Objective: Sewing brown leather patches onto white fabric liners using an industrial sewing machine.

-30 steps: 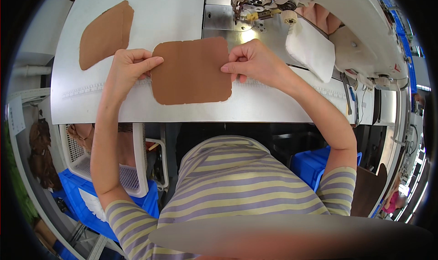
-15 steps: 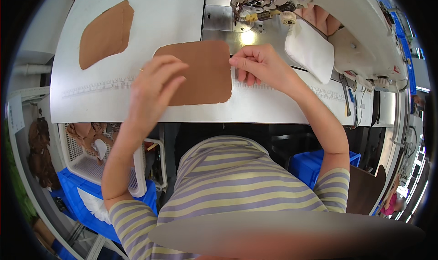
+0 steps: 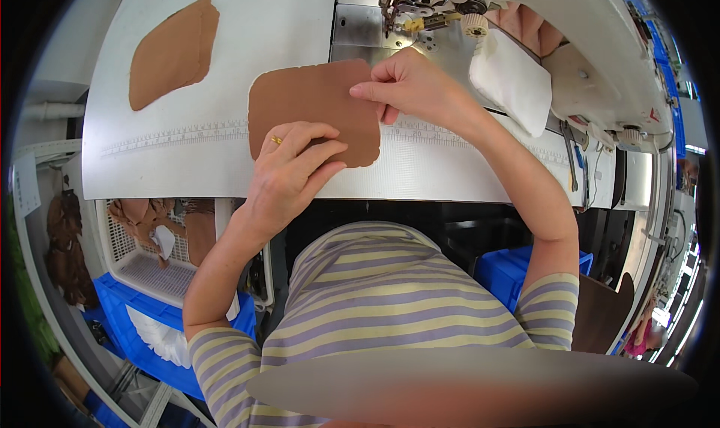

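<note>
Lying flat, brown leather piece (image 3: 311,109), long axis left-right, left hand (image 3: 289,169) pressing, right hand (image 3: 409,87) pinching its edge

Open table (image 3: 225,45) is lying left of the brown piece (image 3: 311,102) — only a second brown piece (image 3: 172,53) is sitting there. Rightward, the sewing machine (image 3: 450,0) and white pad (image 3: 514,83) are crowding the way — the right hand (image 3: 409,87) is working just beside them.

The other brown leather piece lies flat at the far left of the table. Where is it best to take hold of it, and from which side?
Probably at its near lower tip, coming from the left with the left hand. The brown leather piece lies flat on the white table, so fingers likely cannot get under its middle; a narrow corner should lift more easily. The right hand is busy on the rounded square piece.
</note>
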Motion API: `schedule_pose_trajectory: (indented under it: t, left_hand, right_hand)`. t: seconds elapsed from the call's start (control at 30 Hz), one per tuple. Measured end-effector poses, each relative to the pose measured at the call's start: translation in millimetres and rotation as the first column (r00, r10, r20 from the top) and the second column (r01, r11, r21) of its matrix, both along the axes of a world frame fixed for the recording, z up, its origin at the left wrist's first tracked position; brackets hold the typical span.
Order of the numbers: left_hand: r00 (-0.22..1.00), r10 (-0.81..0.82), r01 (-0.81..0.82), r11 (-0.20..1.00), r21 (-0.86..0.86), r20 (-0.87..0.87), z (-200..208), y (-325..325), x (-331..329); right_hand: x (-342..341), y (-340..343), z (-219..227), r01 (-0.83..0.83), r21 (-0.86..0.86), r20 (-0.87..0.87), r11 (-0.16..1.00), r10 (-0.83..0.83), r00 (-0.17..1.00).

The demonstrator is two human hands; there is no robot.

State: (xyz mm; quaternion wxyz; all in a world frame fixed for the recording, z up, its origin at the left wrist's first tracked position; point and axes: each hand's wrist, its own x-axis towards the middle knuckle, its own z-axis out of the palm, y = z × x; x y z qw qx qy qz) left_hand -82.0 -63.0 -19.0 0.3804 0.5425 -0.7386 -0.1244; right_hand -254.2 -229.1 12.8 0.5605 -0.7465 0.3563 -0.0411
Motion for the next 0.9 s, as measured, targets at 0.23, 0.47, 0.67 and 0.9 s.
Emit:
schedule_pose_trajectory:
  t: [0.23,0.47,0.67,0.9]
  left_hand:
    - [0.996,-0.053,0.054,0.998,-0.010,0.077,-1.5,0.5,1.8]
    - [0.993,-0.059,0.058,0.998,0.016,0.098,-1.6,3.8,1.3]
    - [0.992,-0.077,0.074,0.997,0.034,0.097,-2.0,3.6,2.0]
    - [0.991,-0.084,0.080,0.996,0.044,0.101,-3.2,2.3,2.8]
  right_hand:
    - [-3.9,11.6,-6.6,0.030,-0.116,0.036,0.993,-0.026,0.999]
    - [-5.4,16.6,-11.7,0.079,-0.094,0.074,0.992,-0.072,0.995]
    - [-5.5,12.5,-13.7,0.062,-0.120,0.055,0.991,-0.056,0.997]
    - [-4.6,13.2,-8.8,0.068,-0.073,0.047,0.995,-0.064,0.997]
